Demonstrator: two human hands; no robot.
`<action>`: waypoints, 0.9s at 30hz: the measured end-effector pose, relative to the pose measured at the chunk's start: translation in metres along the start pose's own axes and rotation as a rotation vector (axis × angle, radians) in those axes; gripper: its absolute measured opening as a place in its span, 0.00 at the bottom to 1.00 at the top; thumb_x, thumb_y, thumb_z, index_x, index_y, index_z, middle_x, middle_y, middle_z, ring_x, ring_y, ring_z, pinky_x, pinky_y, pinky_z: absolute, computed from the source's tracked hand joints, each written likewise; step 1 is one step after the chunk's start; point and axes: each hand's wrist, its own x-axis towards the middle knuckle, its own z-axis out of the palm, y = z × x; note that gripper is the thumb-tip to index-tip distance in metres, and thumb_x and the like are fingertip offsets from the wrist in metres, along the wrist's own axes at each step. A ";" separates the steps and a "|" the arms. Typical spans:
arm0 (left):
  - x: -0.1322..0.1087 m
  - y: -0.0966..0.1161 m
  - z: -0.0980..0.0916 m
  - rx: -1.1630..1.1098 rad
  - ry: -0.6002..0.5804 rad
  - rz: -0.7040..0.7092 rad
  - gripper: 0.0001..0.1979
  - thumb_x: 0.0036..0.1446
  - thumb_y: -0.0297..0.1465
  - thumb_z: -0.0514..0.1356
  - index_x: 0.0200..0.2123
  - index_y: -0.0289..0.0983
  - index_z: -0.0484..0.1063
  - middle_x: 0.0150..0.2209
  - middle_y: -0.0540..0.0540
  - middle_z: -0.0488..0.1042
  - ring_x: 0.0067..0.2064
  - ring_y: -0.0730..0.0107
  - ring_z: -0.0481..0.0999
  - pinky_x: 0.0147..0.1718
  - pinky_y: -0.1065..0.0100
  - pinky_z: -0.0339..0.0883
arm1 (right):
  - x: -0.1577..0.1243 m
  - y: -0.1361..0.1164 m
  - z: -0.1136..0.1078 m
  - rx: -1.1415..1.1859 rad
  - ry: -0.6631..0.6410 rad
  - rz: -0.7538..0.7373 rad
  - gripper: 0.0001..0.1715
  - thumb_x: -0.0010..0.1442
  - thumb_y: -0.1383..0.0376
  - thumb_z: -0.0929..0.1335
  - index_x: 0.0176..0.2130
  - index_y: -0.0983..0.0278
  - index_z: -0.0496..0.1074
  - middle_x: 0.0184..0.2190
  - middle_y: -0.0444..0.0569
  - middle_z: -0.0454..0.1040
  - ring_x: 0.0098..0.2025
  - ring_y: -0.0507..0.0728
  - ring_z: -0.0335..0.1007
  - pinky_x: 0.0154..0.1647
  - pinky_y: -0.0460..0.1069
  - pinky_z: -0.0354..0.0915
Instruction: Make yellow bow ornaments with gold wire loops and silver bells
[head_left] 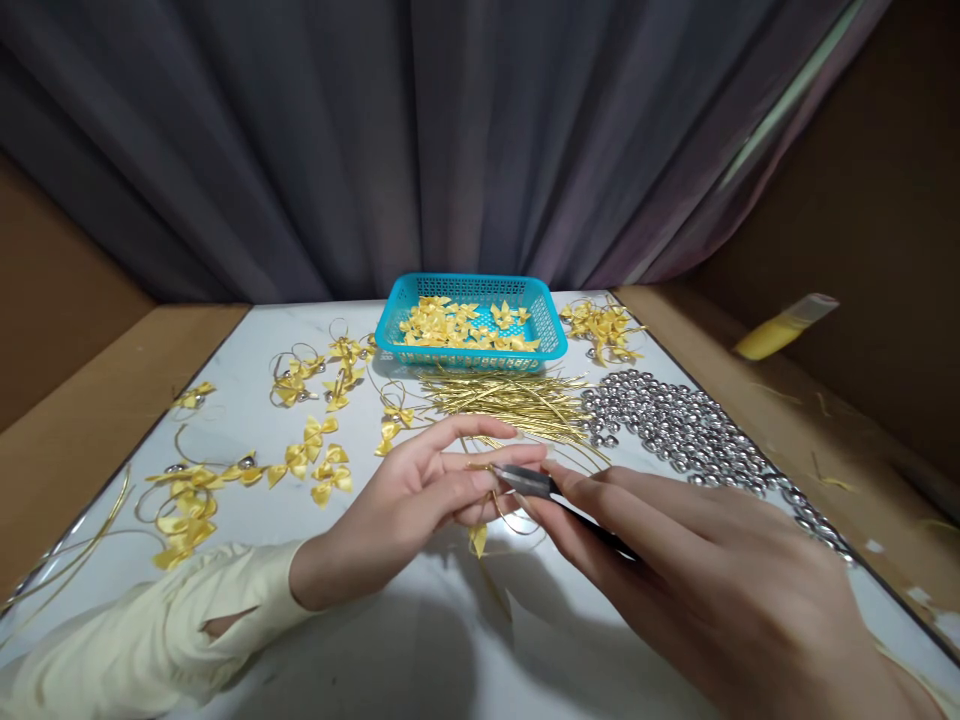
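My left hand (pixel 420 495) hovers over the white table (pixel 247 440), its fingers pinched on a thin gold cord (pixel 510 512) with a small yellow ribbon bow (pixel 478 540) hanging from it. My right hand (pixel 697 580) comes in from the right and grips a dark metal tool, likely tweezers (pixel 529 481), whose tip meets the cord at my left fingertips. A heap of silver beads (pixel 682 430) lies to the right and a bundle of gold cords (pixel 517 395) just beyond my hands.
A turquoise basket (pixel 472 290) of yellow bows stands at the back centre. Finished bows on gold loops (pixel 300 460) are scattered over the left half, with more at the back right (pixel 600 328). Brown cardboard walls (pixel 847 330) flank the table; a grey curtain hangs behind.
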 end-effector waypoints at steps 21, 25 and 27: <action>0.001 -0.002 0.004 0.046 0.037 -0.004 0.13 0.52 0.26 0.61 0.42 0.36 0.65 0.42 0.39 0.77 0.23 0.82 0.67 0.27 0.74 0.59 | 0.000 -0.002 -0.001 0.000 -0.060 -0.024 0.17 0.62 0.69 0.61 0.21 0.65 0.63 0.16 0.40 0.58 0.17 0.48 0.50 0.19 0.47 0.45; 0.003 -0.001 0.004 0.057 0.048 -0.025 0.15 0.51 0.26 0.62 0.43 0.36 0.65 0.43 0.39 0.77 0.25 0.80 0.69 0.29 0.73 0.60 | -0.001 -0.002 0.000 -0.035 -0.085 -0.038 0.17 0.63 0.69 0.60 0.23 0.65 0.64 0.16 0.41 0.59 0.16 0.48 0.50 0.19 0.48 0.45; 0.003 0.000 0.004 0.056 0.058 -0.035 0.15 0.51 0.26 0.61 0.43 0.37 0.65 0.43 0.40 0.77 0.26 0.79 0.70 0.30 0.73 0.61 | -0.001 -0.004 -0.001 -0.044 -0.116 -0.037 0.17 0.63 0.70 0.59 0.24 0.66 0.66 0.17 0.41 0.60 0.16 0.48 0.51 0.18 0.48 0.45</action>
